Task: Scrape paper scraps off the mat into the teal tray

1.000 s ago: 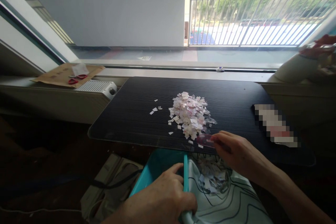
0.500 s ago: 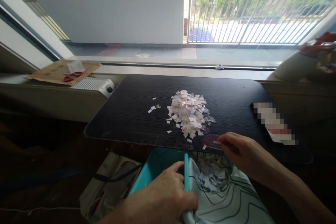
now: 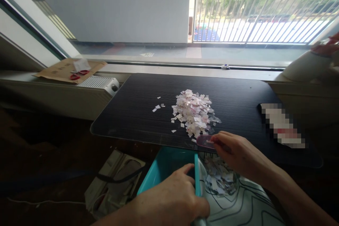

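Note:
My left hand (image 3: 177,194) grips the right wall of a teal plastic bin (image 3: 156,169) below the table's front edge, index finger stretched along the rim. My right hand (image 3: 233,148) pinches a translucent pink oval plastic piece (image 3: 202,141), which lies low over the black tabletop (image 3: 132,113) near its front edge. Just beyond the pink piece is a heap of small pale paper scraps (image 3: 193,109), with several strays to its left. More paper scraps (image 3: 221,178) lie below the table, beside the bin, on a light patterned cloth (image 3: 238,208); my right hand partly covers that area.
A phone-like dark object with a blurred face (image 3: 282,127) rests on the table's right side. Red-handled scissors (image 3: 79,74) lie on a brown paper envelope (image 3: 60,70) on the left sill, by a white radiator (image 3: 100,84). A pale box (image 3: 113,183) stands on the floor.
My right hand has moved left over the table with the pink piece, close to the heap's lower edge. My left hand keeps its hold on the bin. The view has shifted slightly.

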Available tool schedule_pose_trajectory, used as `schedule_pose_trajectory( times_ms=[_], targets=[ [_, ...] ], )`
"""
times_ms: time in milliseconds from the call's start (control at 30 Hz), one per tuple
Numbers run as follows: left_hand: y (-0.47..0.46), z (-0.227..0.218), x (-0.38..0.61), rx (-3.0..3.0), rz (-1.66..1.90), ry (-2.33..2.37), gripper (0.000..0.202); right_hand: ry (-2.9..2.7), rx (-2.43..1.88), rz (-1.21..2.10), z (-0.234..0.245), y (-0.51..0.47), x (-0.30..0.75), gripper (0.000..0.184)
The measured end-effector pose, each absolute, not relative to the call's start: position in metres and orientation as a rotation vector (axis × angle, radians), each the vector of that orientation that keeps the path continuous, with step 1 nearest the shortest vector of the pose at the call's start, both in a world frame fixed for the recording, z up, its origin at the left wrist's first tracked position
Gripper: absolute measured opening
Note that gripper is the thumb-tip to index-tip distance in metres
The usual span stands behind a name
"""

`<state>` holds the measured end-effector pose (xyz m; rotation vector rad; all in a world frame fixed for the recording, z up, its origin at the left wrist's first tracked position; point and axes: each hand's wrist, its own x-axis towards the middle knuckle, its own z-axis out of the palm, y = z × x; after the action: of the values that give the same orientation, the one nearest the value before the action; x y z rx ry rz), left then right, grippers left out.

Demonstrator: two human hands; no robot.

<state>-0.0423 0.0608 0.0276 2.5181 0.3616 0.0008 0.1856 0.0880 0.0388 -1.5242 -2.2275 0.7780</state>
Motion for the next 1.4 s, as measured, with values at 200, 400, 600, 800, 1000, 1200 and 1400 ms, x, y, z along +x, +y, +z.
schedule_pose_trajectory(
  times_ms=[200,400,600,800,1000,1200,1400],
  targets=[
    [0.060,0.052,-0.014,2.687,-0.185,0.173,0.009,-2.225,-1.524,0.818,0.037,0.088,0.193,0.017],
    [0.065,0.068,0.002,2.689,-0.369,0.018,0.006,-2.226,-1.476,0.887,0.038,0.083,0.192,0.017],
    [0.068,0.073,0.007,2.660,-0.437,-0.007,0.004,-2.226,-1.456,0.853,0.037,0.086,0.191,0.016],
    [0.066,0.072,0.006,2.678,-0.486,0.041,0.004,-2.194,-1.446,0.792,0.034,0.096,0.188,0.018],
    [0.070,0.069,0.006,2.672,-0.486,0.055,0.004,-2.252,-1.445,0.828,0.032,0.097,0.190,0.016],
    [0.067,0.067,0.004,2.685,-0.410,0.066,0.008,-2.197,-1.462,0.848,0.032,0.092,0.193,0.018],
    [0.064,0.061,-0.002,2.746,-0.278,0.112,0.011,-2.245,-1.436,0.897,0.040,0.084,0.192,0.018]
  ],
)
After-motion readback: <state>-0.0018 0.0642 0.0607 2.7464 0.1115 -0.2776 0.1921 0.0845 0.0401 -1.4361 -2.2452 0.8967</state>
